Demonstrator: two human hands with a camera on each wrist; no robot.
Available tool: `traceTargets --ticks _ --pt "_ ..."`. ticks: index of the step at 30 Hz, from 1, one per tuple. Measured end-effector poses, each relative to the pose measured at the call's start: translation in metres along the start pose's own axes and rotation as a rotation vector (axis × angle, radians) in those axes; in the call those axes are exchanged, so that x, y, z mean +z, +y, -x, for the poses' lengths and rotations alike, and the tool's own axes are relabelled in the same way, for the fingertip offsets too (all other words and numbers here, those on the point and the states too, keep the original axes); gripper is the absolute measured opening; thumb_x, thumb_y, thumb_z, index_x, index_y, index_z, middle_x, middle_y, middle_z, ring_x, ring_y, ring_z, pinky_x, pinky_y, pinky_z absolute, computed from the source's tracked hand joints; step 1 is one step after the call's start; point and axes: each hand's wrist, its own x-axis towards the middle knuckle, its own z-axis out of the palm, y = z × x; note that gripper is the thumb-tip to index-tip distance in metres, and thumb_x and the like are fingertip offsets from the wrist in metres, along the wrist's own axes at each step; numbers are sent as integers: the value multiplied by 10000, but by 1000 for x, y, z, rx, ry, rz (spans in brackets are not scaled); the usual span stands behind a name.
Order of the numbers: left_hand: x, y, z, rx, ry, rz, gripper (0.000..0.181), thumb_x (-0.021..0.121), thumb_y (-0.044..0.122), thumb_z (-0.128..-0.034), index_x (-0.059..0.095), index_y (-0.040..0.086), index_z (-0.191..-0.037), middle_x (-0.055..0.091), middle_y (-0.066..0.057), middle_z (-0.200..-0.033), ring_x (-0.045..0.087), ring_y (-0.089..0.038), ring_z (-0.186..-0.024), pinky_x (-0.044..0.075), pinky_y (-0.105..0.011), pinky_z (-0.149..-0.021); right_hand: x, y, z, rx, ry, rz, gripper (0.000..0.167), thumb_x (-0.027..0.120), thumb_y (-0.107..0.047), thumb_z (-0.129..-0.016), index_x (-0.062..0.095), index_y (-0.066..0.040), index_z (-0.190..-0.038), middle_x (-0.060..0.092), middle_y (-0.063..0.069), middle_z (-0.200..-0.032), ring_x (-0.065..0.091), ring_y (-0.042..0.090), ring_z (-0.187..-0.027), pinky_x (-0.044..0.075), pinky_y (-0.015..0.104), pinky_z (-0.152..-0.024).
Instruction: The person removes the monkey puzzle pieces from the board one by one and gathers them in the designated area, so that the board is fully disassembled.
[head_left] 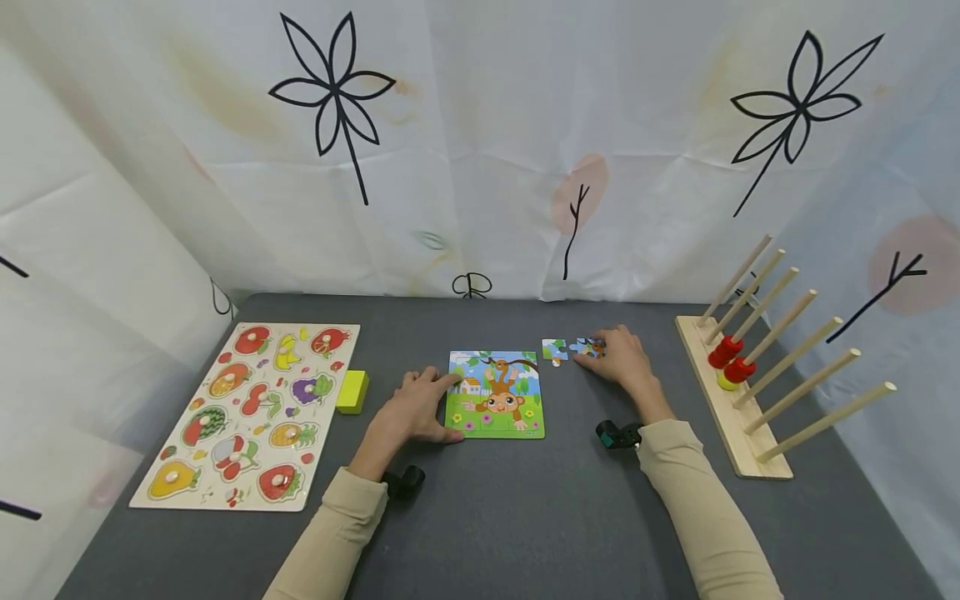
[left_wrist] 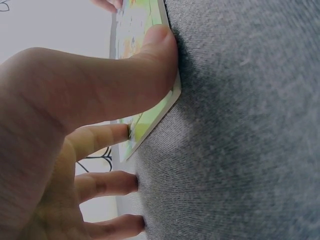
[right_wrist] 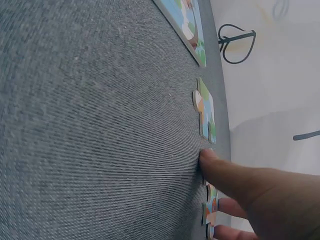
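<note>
A square monkey puzzle (head_left: pixel 495 404) lies flat on the table. My left hand (head_left: pixel 411 410) rests at its left side, the thumb on the near edge and the index finger touching the board; in the left wrist view the other fingers of this hand (left_wrist: pixel 55 150) are spread beside the puzzle (left_wrist: pixel 145 122). Right of the board lies a loose puzzle piece (head_left: pixel 555 350). My right hand (head_left: pixel 624 358) touches other pieces (head_left: pixel 581 346) beside it, partly covering them. The right wrist view shows its thumb (right_wrist: pixel 212 162) on these pieces (right_wrist: pixel 211 212), with fingers behind them.
A fruit puzzle board (head_left: pixel 251 417) lies at the left, with a yellow-green block (head_left: pixel 352 392) against its right side. On the right stands a wooden peg rack (head_left: pixel 735 417) with slanting pegs and red rings (head_left: pixel 725 352). A patterned cloth (head_left: pixel 480 167) hangs behind the table.
</note>
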Motion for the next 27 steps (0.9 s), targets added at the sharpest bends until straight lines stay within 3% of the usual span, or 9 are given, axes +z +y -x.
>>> traceTargets --ticks 11,27 --pt "0 0 -1 -5 -6 -2 903 875 475 -769 470 211 -1532 496 -184 -1448 411 -491 -1380 502 -664 -976 -3 11 -2 -48 -50 -24 596 722 -325 -946 594 60 -1384 556 309 -1259 553 440 -1103 478 584 -943" --pt "0 1 0 2 0 4 895 867 478 -778 471 207 -1534 499 -183 -1443 422 -478 -1361 501 -657 -979 -4 13 0 -59 -43 -26 599 721 -298 -947 571 54 -1408 536 332 -1273 502 491 -1143 449 611 -950"
